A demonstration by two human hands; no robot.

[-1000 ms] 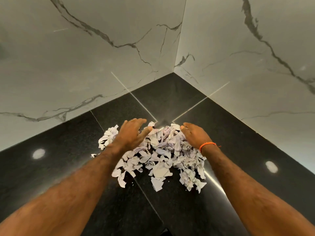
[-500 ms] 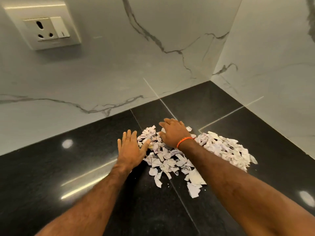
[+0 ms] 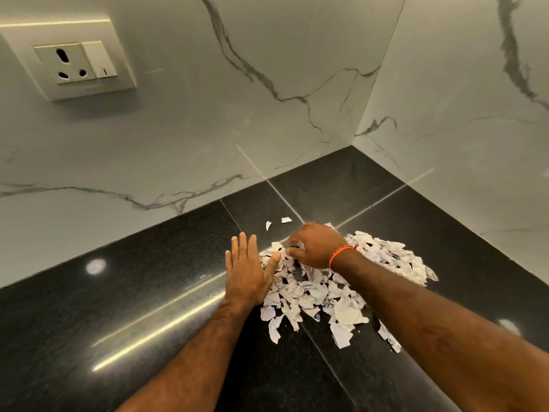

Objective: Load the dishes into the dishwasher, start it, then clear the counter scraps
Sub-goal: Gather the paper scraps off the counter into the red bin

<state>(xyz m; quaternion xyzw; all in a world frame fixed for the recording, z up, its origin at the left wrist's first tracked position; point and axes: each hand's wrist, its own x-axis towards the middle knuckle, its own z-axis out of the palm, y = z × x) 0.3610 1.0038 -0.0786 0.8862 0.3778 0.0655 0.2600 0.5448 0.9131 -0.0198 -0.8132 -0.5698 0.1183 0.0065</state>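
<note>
Paper scraps (image 3: 320, 289) heaped on black counter (image 3: 118, 292) near wall corner | light, loose, scatter easily; scoop from pile's edges | left hand (image 3: 248, 270) flat, fingers straight, beside pile | right hand (image 3: 319, 245) curled, gathering scraps.

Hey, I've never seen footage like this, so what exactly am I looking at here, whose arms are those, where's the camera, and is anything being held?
There is no machine here: these are a person's two bare arms, filmed by a wide-angle camera worn on their head, looking forward and down. The surface is a glossy black stone counter in a corner of white marble-look walls, with a cream wall socket up on the left. On the counter lies a pile of torn white paper scraps, with two small bits lying apart behind it. The left hand is flat with straight fingers at the pile's left edge. The right hand, wearing an orange wristband, rests on the pile with fingers curled; whether it grips any scraps I cannot tell.
</note>
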